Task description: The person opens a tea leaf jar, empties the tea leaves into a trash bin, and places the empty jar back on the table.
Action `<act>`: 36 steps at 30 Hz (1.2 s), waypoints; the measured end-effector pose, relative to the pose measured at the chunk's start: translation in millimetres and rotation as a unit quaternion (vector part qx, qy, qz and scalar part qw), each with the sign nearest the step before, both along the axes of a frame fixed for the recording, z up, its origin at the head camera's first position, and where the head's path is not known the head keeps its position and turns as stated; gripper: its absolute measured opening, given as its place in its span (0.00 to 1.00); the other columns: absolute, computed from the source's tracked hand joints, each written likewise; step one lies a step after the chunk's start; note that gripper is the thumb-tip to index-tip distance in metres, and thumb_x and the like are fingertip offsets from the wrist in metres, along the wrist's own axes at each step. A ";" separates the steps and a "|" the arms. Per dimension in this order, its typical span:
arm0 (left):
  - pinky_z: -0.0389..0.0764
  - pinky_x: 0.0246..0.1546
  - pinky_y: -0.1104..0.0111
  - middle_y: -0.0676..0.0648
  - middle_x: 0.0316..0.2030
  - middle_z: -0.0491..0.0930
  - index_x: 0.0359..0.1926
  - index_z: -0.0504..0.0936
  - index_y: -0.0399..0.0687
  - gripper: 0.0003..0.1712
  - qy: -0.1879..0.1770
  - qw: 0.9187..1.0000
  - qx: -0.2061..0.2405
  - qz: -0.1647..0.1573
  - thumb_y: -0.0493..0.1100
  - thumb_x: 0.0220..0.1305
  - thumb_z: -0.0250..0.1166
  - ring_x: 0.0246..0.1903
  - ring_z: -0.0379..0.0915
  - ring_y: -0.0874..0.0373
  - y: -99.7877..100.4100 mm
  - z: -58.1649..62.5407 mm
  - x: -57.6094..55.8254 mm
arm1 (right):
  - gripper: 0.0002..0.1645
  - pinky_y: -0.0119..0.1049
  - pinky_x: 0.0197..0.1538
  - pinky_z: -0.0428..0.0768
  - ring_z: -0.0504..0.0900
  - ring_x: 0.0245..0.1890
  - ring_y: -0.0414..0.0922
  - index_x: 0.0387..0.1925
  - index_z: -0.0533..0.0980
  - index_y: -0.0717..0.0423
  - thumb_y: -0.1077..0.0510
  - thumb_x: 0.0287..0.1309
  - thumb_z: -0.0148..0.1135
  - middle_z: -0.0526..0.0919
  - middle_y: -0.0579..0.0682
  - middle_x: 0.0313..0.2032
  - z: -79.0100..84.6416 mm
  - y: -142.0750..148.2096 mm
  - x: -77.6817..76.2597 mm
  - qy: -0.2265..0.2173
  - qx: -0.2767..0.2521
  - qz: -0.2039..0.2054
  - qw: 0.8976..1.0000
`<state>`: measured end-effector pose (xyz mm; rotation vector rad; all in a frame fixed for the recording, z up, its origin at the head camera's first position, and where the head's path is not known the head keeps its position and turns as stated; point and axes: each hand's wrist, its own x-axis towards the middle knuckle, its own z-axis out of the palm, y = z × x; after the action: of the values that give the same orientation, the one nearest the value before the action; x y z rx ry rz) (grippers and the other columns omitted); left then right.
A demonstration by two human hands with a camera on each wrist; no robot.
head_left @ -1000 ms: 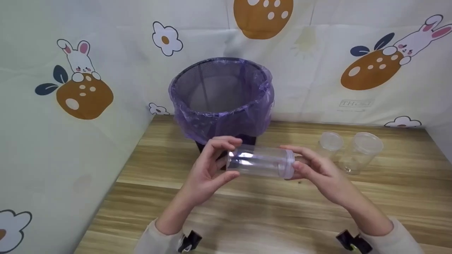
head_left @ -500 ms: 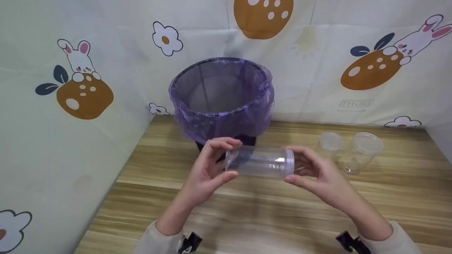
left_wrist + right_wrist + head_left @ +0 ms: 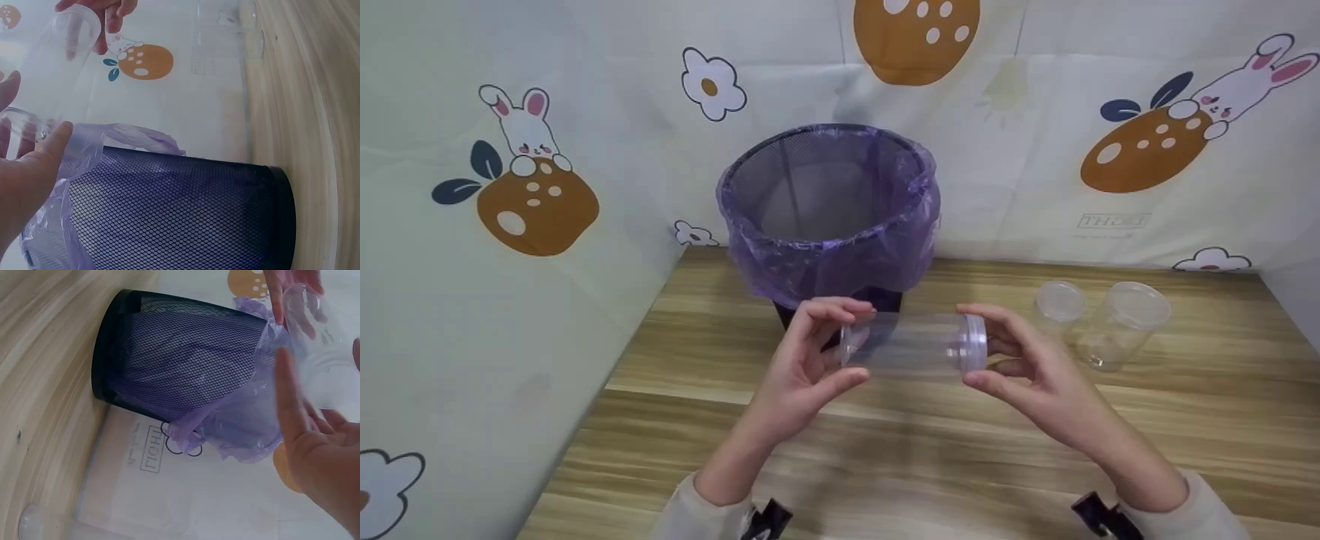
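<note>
A clear plastic jar (image 3: 911, 345) lies sideways in the air between both hands, in front of the bin. My left hand (image 3: 799, 379) holds its base end, thumb below and fingers above. At the other end, my right hand (image 3: 1046, 367) grips the translucent lid (image 3: 976, 343) between thumb and fingers. The lid sits on the jar's mouth. In the left wrist view the see-through jar (image 3: 56, 56) spans the two hands. The right wrist view shows the jar (image 3: 329, 374) beside the right hand's (image 3: 320, 455) raised finger. Nothing distinct shows inside the jar.
A black mesh bin (image 3: 840, 296) with a purple bag liner (image 3: 832, 266) stands behind the hands against the printed cloth wall. Two more clear lidded jars, one smaller (image 3: 1060, 302) and one larger (image 3: 1129, 330), stand on the wooden table (image 3: 930, 465) at the right.
My right thumb has shifted down and toward me around the lid's edge. Glints along the jar have changed. My left hand keeps nearly the same place.
</note>
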<state>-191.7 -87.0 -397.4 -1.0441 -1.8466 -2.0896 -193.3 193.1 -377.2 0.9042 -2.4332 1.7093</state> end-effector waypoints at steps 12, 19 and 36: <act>0.83 0.57 0.59 0.38 0.61 0.70 0.56 0.65 0.36 0.32 -0.067 0.994 -0.057 0.066 0.33 0.56 0.73 0.64 0.72 0.50 10.4 2.1 -0.6 | 0.23 0.35 0.41 0.88 0.87 0.40 0.41 0.63 0.68 0.70 0.68 0.69 0.55 0.85 0.50 0.44 13.0 3.6 -19.4 -0.046 -0.028 0.028 0.998; 0.70 0.68 0.49 0.42 0.72 0.62 0.67 0.62 0.41 0.39 -0.113 0.978 -0.147 0.092 0.43 0.61 0.72 0.73 0.58 0.43 11.2 -3.1 -7.2 | 0.26 0.29 0.42 0.84 0.84 0.37 0.38 0.63 0.72 0.57 0.56 0.66 0.64 0.85 0.54 0.38 27.5 12.5 -48.7 -0.009 0.123 -0.046 0.991; 0.66 0.71 0.47 0.42 0.70 0.66 0.68 0.65 0.41 0.37 -0.139 0.967 -0.204 0.071 0.40 0.62 0.71 0.72 0.59 0.43 5.5 -11.8 -5.1 | 0.36 0.58 0.44 0.79 0.83 0.43 0.62 0.66 0.69 0.58 0.47 0.61 0.67 0.84 0.67 0.44 24.4 28.1 -113.5 0.069 0.398 -0.138 0.905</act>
<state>-196.7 -81.5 -409.2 -0.6823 -2.4824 -1.8958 -306.7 221.2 -352.9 0.6173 -2.9774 0.5047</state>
